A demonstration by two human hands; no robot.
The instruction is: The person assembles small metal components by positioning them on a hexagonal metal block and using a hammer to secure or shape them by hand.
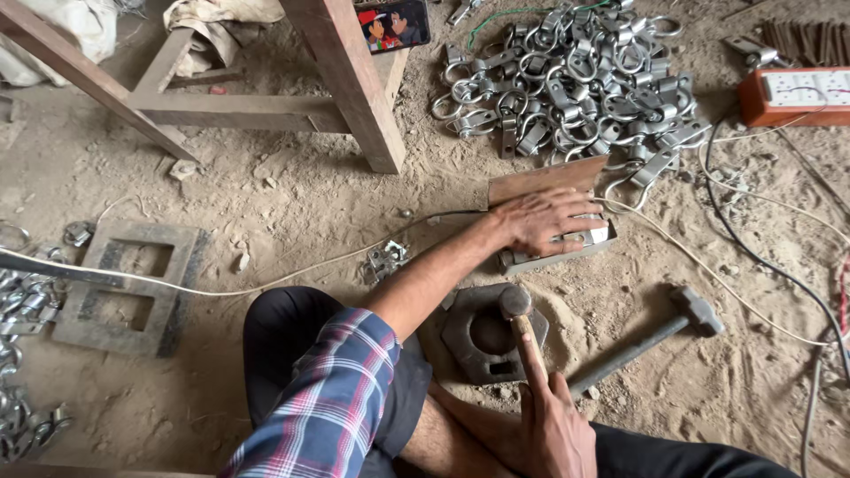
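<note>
My left hand (544, 219) reaches forward into a small open cardboard box (542, 181) and lies over shiny metal pieces inside; whether it grips one is hidden by the fingers. My right hand (553, 434), low in the view, grips the wooden handle of a small hammer (516, 303). The hammer's head rests over a dark, heavy metal block (478, 347) with a round hollow, set on the sandy floor between my legs.
A big pile of metal clamps (575, 80) lies beyond the box. A second, larger hammer (698, 312) lies to the right. An orange power strip (797, 93), cables, a wooden stool leg (354, 88), a phone (394, 25) and a square metal frame (124, 283) surround me.
</note>
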